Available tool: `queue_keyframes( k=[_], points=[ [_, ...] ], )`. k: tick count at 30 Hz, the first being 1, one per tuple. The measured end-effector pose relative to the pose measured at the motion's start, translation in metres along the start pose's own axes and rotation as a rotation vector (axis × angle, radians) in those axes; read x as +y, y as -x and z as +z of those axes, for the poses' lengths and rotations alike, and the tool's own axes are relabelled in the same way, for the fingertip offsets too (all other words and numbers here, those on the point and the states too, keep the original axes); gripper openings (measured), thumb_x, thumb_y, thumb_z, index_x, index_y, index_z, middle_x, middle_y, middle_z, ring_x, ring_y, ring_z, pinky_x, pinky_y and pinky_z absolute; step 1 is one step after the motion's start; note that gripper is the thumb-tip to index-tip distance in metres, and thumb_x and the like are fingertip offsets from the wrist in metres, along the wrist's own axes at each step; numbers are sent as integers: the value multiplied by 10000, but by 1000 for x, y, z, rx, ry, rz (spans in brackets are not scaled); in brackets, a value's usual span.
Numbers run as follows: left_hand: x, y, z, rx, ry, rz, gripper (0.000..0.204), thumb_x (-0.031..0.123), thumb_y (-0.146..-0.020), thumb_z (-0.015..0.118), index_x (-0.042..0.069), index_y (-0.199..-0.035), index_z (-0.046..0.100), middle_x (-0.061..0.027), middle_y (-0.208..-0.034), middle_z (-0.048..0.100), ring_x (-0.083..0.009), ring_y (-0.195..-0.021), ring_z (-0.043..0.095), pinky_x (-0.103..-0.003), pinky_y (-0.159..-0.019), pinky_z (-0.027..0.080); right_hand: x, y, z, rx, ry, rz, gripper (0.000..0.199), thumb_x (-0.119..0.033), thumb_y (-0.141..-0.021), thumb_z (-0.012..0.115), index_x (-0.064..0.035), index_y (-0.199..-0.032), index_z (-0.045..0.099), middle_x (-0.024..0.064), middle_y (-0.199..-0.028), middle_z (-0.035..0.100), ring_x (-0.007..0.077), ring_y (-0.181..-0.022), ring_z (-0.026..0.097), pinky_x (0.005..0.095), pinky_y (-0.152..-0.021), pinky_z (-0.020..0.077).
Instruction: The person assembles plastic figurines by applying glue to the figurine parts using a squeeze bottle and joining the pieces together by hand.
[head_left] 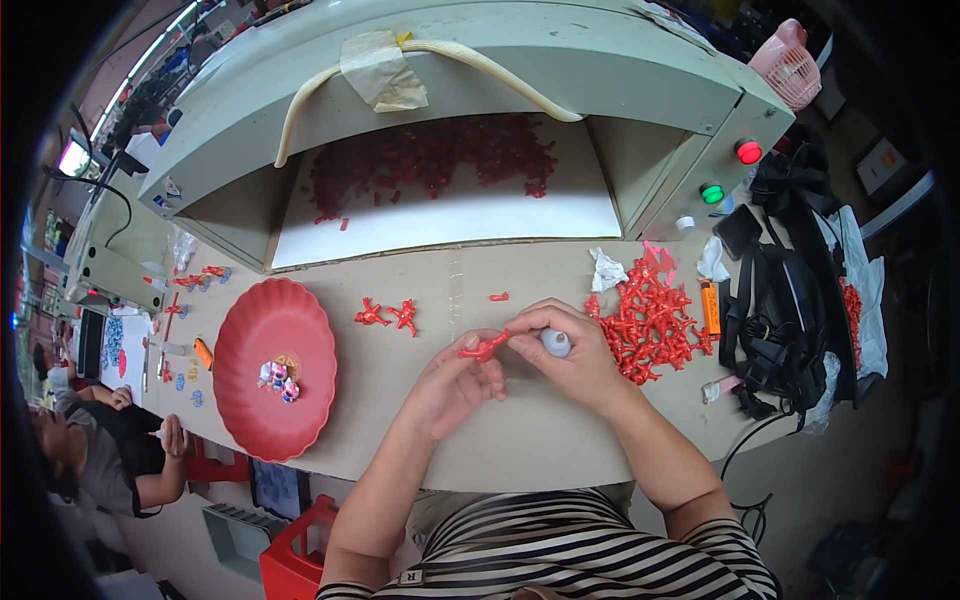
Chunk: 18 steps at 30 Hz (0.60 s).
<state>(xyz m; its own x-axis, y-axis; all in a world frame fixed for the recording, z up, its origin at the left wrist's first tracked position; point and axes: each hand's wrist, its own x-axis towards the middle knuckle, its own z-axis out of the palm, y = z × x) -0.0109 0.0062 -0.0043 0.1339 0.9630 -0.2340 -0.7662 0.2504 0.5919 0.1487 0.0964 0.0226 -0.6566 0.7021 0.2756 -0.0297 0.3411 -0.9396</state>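
Left hand (450, 388): pinching red piece (485, 348), seemingly to steady it. Right hand (585, 368): curled round bottle (556, 343); red pile (650, 325) beside, presumably for reach.

White plastic bottle (556, 343): largely hidden by right hand (592, 368). Dark-red plastic pieces (430, 160) inside pale metal cabinet (690, 150): shapes indistinct. Black-and-cream striped shirt (560, 545): cut by lower edge.
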Motion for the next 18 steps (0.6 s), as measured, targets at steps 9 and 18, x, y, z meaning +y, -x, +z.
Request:
queue_keyframes(
  k=[9, 18],
  points=[
    [-2, 0, 0, 21, 38, -85, 363, 295, -926, 372, -12, -1058, 513, -76, -663, 570, -202, -674, 552, -327, -646, 449, 2, 1, 1, -22, -27, 82, 127, -51, -801, 606, -3, -916, 582, 44, -867, 581, 116, -800, 562, 237, -712, 444],
    [-5, -2, 10, 243, -251, 116, 350, 338, -940, 346, 38, -943, 527, -62, -782, 573, -144, -662, 536, -304, -643, 462, 3, -1, 1, -13, -328, 386, 118, -108, -828, 597, -26, -911, 576, -11, -820, 562, 43, -697, 481, 181, -631, 408]
  ],
)
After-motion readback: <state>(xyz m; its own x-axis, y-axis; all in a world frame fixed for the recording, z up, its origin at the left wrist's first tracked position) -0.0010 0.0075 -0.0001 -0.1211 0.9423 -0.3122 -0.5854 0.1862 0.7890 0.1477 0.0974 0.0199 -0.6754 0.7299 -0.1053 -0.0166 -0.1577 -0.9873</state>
